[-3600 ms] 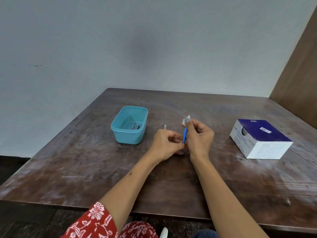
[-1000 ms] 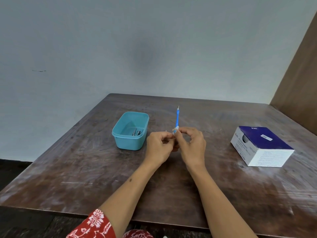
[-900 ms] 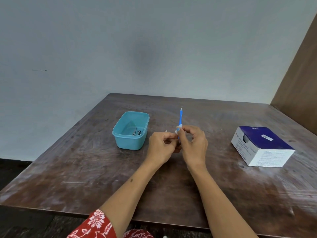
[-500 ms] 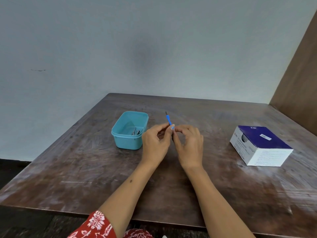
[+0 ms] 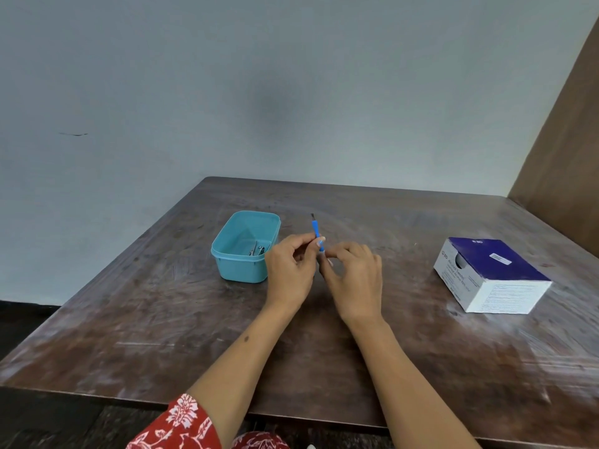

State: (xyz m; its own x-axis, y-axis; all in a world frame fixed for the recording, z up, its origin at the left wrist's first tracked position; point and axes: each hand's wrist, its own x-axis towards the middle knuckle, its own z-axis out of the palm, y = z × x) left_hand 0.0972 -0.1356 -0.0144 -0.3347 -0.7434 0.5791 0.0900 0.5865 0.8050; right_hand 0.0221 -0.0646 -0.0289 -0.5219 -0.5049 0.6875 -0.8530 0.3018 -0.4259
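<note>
Left hand [image 5: 288, 270] pinches the one slim blue plastic tool [image 5: 315, 229] by its lower end, tip upright above the fingers. Right hand [image 5: 353, 275] curls just beside it, grip unclear. One teal plastic tub [image 5: 241, 273] sits left, and one purple-and-white cardboard carton [image 5: 489, 277] right.

- A pale grey-blue wall [image 5: 291, 76] filled the upper half of the frame, plain and matt, with a dim darker patch near its middle.
- A short dark scratch [image 5: 73, 134] marked it at the left.
- A brown wooden panel [image 5: 570, 140] rose along the right edge and met the wall at a corner.
- A dark brown wooden table [image 5: 146, 335] spread across the lower half, its top worn and streaked with whitish scuffs.
- Dark floor [image 5: 22, 322] showed at the lower left, past the table's edge.
- The light was soft and even, with a faint sheen on the tabletop at the lower right.
</note>
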